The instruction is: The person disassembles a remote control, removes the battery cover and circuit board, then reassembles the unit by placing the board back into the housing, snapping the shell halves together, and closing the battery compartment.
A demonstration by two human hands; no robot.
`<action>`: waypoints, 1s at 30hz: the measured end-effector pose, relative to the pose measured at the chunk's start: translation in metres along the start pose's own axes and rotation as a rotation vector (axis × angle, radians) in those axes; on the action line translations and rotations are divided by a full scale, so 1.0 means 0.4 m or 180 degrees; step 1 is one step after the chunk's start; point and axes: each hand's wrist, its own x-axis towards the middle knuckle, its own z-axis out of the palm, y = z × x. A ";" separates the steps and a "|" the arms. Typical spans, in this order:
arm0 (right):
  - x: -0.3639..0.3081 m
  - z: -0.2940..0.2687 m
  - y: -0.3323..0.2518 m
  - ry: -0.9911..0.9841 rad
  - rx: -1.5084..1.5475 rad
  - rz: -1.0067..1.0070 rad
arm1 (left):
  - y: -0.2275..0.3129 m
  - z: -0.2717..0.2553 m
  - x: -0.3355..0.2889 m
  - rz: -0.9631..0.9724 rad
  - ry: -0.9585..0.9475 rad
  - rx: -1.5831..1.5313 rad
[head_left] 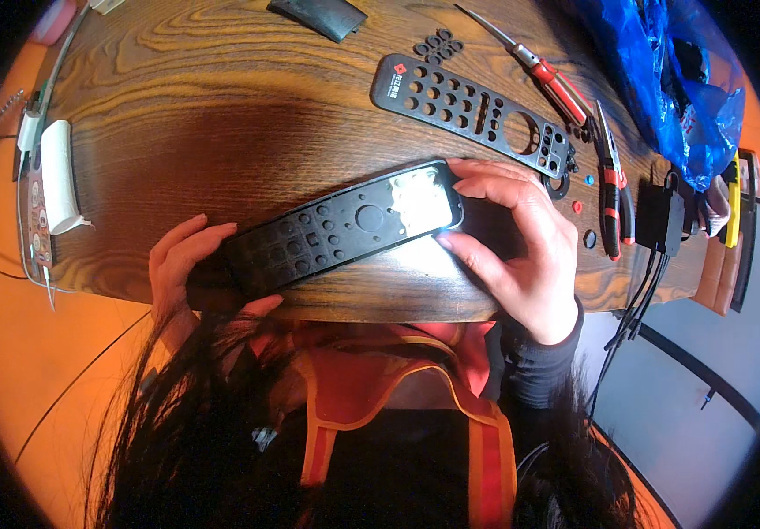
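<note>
Between my two hands, a black remote control (336, 222) with its top cover off is held tilted over the table's near edge. Bright light glares off its right end. My left hand (187, 264) grips the left end, its fingers curled around the casing and partly hidden by hair. At the right end, the thumb and fingers of my right hand (521, 238) close on the edges. Just beyond lies the remote's loose black faceplate (450, 108), full of button holes. Small black rubber buttons (439, 46) are clustered past it.
A red-handled screwdriver (549, 84) and red-and-black pliers (611, 189) lie on the wooden table (177, 97) at right, near small red (577, 207) and blue buttons (590, 180). A blue plastic bag (662, 88), cabled black box (662, 220), white roll (60, 176) and black cover (320, 16) surround these.
</note>
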 end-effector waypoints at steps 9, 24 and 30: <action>0.003 0.009 -0.006 -0.0157 -0.0213 -0.0011 | 0.041 -0.029 0.024 0.0108 -0.0377 0.0760; -0.002 0.009 -0.005 -0.0310 -0.0096 0.0216 | 0.045 -0.023 0.027 0.0029 -0.0375 0.0717; 0.018 -0.057 0.009 0.0386 -0.0663 0.0115 | 0.043 -0.020 0.032 0.0119 -0.0316 0.0673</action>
